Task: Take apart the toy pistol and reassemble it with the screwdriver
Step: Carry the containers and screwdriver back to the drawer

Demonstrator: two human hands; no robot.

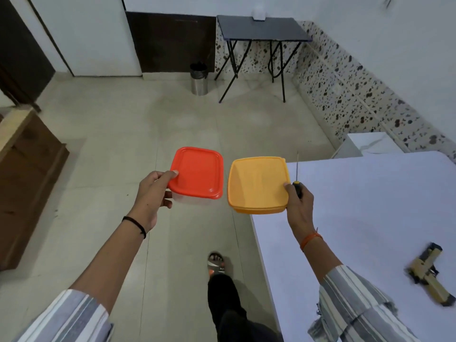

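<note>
The person stood beside the desk (370,193) with both arms out over the floor, carrying supplies rather than working on the toy. The left hand (153,191) gripped a clear container with a red lid (197,172) by its near corner, thumb on top and fingers curled beneath. The right hand (298,201) held a container with an orange lid (257,185) by its right edge and, in the same grip, the screwdriver (297,178), its black handle in the hand and its thin shaft pointing up. The toy pistol (430,275), tan and black, lay whole on the desk at the far right, well apart from both hands. Disassembly had apparently not begun; this looked like setting up. The next move probably called for putting both containers down on the desk and freeing the screwdriver before reaching for the pistol.
</note>
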